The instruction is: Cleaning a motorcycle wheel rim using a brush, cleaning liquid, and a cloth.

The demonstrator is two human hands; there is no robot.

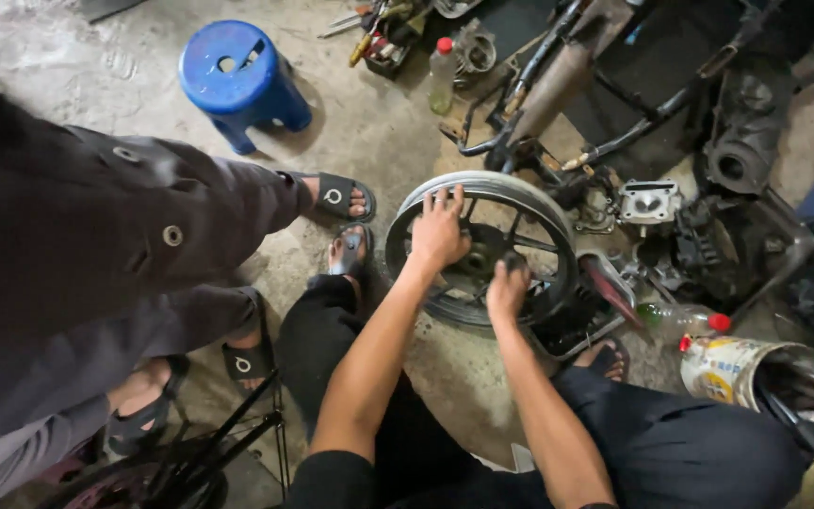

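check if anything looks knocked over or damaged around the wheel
One thing: a clear plastic bottle with a red cap lies on its side on the floor, right of the wheel both hands rest on. No spill shows.
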